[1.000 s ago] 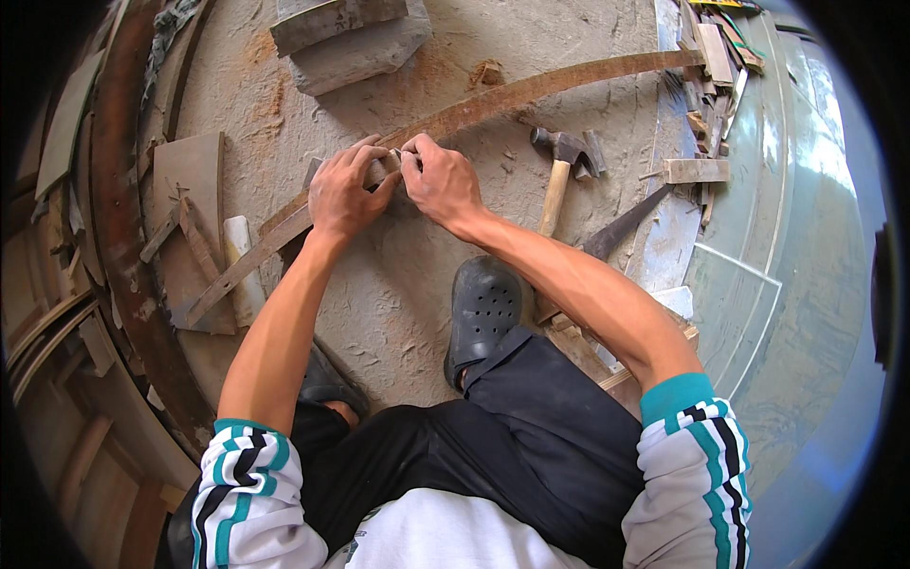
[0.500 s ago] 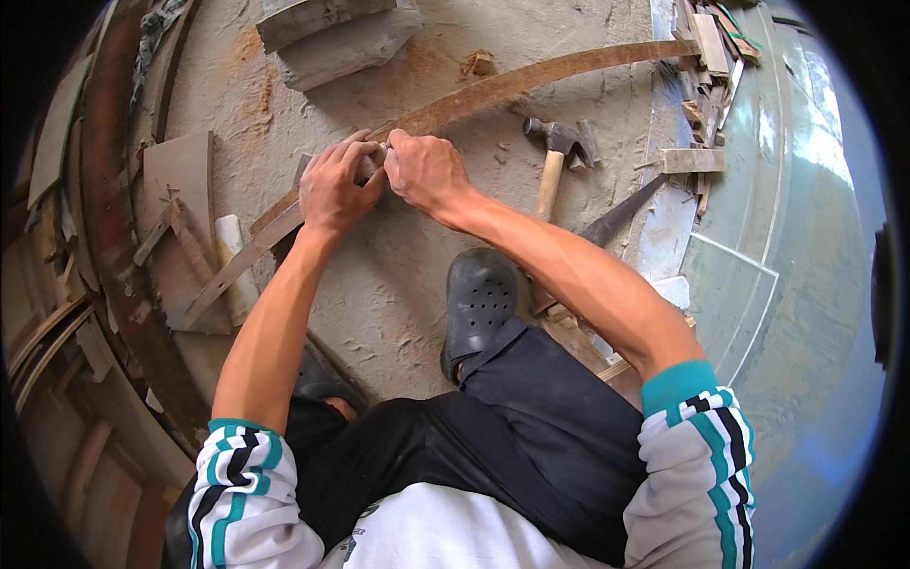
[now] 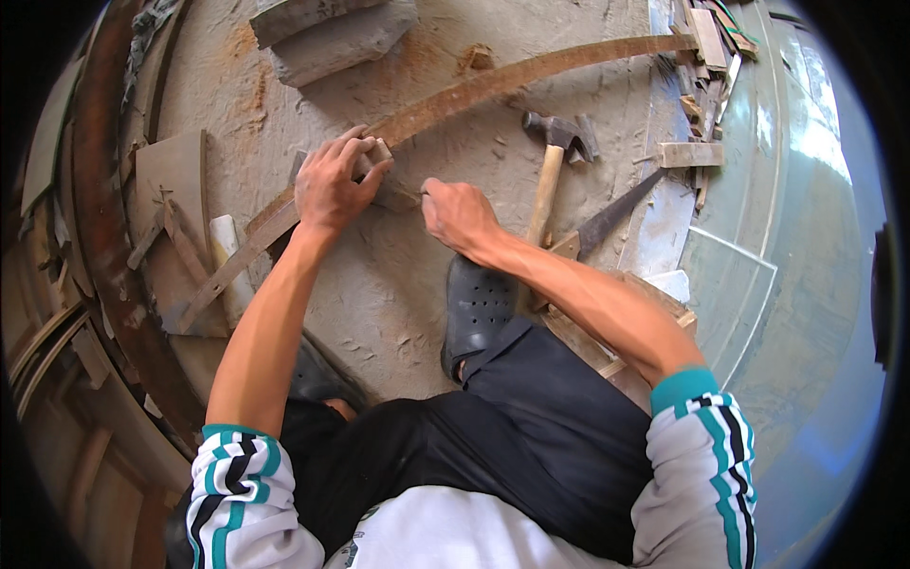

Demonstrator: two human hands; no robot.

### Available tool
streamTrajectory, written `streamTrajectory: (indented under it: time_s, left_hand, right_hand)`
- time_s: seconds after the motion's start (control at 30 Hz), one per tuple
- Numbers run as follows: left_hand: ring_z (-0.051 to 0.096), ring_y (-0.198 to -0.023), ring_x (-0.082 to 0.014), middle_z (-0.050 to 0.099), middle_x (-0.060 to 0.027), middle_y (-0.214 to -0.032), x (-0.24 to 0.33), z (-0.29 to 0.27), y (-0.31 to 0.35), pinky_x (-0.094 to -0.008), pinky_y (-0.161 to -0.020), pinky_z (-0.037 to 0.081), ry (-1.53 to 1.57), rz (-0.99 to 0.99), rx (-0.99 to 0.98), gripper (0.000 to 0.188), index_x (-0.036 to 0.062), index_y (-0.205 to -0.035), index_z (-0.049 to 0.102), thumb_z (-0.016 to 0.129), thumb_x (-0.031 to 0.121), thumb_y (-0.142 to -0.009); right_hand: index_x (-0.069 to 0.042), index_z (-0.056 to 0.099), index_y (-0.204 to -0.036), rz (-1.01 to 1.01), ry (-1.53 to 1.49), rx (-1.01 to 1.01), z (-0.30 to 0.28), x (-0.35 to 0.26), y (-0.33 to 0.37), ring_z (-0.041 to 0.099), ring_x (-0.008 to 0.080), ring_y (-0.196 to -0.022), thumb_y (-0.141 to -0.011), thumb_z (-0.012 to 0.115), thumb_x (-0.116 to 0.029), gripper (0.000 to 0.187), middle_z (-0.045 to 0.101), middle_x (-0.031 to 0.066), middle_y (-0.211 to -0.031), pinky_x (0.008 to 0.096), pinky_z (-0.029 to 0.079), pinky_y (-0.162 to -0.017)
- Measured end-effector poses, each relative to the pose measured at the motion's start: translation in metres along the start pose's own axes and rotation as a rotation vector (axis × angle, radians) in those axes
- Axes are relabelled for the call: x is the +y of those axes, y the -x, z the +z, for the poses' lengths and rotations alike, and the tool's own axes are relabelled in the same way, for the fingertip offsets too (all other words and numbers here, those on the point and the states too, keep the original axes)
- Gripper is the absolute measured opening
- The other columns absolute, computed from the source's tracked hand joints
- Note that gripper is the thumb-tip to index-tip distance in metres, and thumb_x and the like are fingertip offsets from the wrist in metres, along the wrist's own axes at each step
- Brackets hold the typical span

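Observation:
My left hand (image 3: pixel 330 185) is closed round a small wooden block (image 3: pixel 375 156), pressing it against the long wooden strip (image 3: pixel 531 81). This strip runs from the lower left to the far right and looks bowed. My right hand (image 3: pixel 459 216) is apart from the block, to its right and nearer to me. Its fingers are pinched together; a thin sliver seems to stick out at the fingertips, too small to name. A hammer (image 3: pixel 548 180) with a wooden handle lies to the right of my right hand. Beyond it is a handsaw (image 3: pixel 616 218), partly hidden by my forearm.
A grey stone-like block (image 3: pixel 341 43) stands at the far side. Boards and scraps (image 3: pixel 171 199) lie at the left, and a pile of wood offcuts (image 3: pixel 706 95) at the right, beside a greenish glass-like sheet (image 3: pixel 787 256). My dark clog (image 3: pixel 482 303) rests on the rough floor.
My right hand has pulled away from the block, moving right and toward me, with its fingers still pinched. The left hand stays on the block, whose end now shows.

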State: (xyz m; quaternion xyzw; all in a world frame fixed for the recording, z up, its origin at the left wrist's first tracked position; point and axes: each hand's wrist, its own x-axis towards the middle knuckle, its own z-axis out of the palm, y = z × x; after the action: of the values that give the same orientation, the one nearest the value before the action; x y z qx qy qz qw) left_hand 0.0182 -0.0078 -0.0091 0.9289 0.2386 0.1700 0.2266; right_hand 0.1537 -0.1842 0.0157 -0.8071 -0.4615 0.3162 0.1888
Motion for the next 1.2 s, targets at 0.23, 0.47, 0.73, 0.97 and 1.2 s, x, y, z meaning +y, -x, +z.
streamTrajectory:
  time_s: [0.23, 0.47, 0.73, 0.97, 1.2]
  left_hand:
    - [0.070, -0.112, -0.0286, 0.073, -0.0068, -0.126, 0.006, -0.004, -0.003, -0.0408, -0.095, 0.054, 0.027, -0.012, -0.006, 0.036, 0.0095, -0.108, 0.073, 0.083, 0.034, -0.084]
    - [0.069, -0.114, -0.0269, 0.072, -0.0041, -0.128, 0.002, -0.001, -0.001, -0.0399, -0.097, 0.053, 0.014, -0.017, -0.006, 0.039, 0.0120, -0.110, 0.072, 0.081, 0.039, -0.083]
    - [0.069, -0.114, -0.0268, 0.071, -0.0042, -0.129, 0.003, 0.000, 0.000, -0.0398, -0.097, 0.053, 0.004, -0.019, -0.006, 0.038, 0.0129, -0.110, 0.072, 0.082, 0.036, -0.082]
    - [0.070, -0.111, -0.0273, 0.072, -0.0056, -0.127, 0.002, 0.001, -0.002, -0.0404, -0.095, 0.054, 0.033, -0.008, 0.011, 0.035, 0.0134, -0.109, 0.072, 0.082, 0.032, -0.081]
    - [0.070, -0.111, -0.0261, 0.072, -0.0046, -0.128, -0.001, 0.001, 0.001, -0.0397, -0.095, 0.054, 0.001, 0.005, 0.013, 0.033, 0.0141, -0.109, 0.072, 0.081, 0.030, -0.082]
  right_hand:
    - [-0.001, 0.067, -0.099, -0.070, -0.206, 0.270, -0.019, -0.005, -0.025, 0.071, 0.0418, -0.071, -0.100, 0.058, -0.017, 0.019, 0.069, 0.0247, -0.076, 0.0482, 0.056, -0.065]
    - [-0.002, 0.066, -0.099, -0.096, -0.219, 0.278, -0.013, -0.019, -0.048, 0.070, 0.0457, -0.078, -0.100, 0.057, -0.018, 0.019, 0.070, 0.0266, -0.081, 0.0532, 0.056, -0.073]
    - [-0.003, 0.068, -0.101, -0.144, -0.215, 0.279, -0.009, -0.019, -0.052, 0.071, 0.0441, -0.073, -0.100, 0.059, -0.018, 0.018, 0.069, 0.0250, -0.076, 0.0506, 0.056, -0.067]
    - [0.001, 0.065, -0.093, -0.168, -0.125, 0.264, -0.009, -0.026, -0.056, 0.071, 0.0453, -0.076, -0.096, 0.057, -0.014, 0.016, 0.069, 0.0271, -0.078, 0.0537, 0.056, -0.069]
    - [0.002, 0.066, -0.090, -0.184, 0.083, 0.114, -0.019, -0.038, -0.065, 0.073, 0.0443, -0.080, -0.087, 0.062, -0.006, 0.009, 0.071, 0.0257, -0.079, 0.0518, 0.058, -0.071]
